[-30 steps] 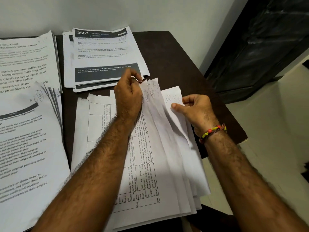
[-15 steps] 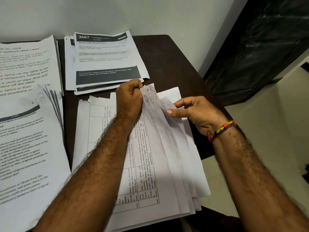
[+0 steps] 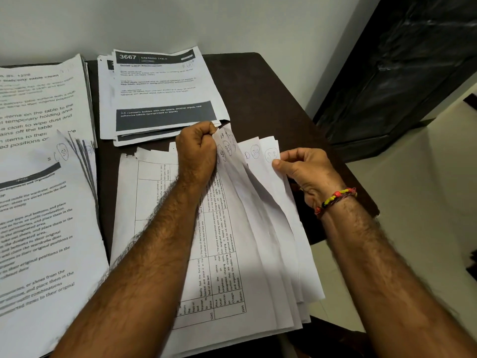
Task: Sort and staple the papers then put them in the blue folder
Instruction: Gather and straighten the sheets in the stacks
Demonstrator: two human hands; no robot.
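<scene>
Dark desk [image 3: 271, 99] carries the stacks. Your left hand [image 3: 197, 153] clamps fanned papers [image 3: 258, 228] at centre; your right hand [image 3: 307, 171] pinches the rightmost corner. Read each circled number before peeling one sheet.

The left forearm [image 3: 144, 254] covers the middle of the table-printed sheet [image 3: 160, 192]. The left-side stacks [image 3: 38, 202] are cut off by the left edge. Small print on the 3667 sheet [image 3: 157, 83] is blurred. Circled pencil marks on the fanned sheet corners [image 3: 255, 153] are barely legible.
</scene>
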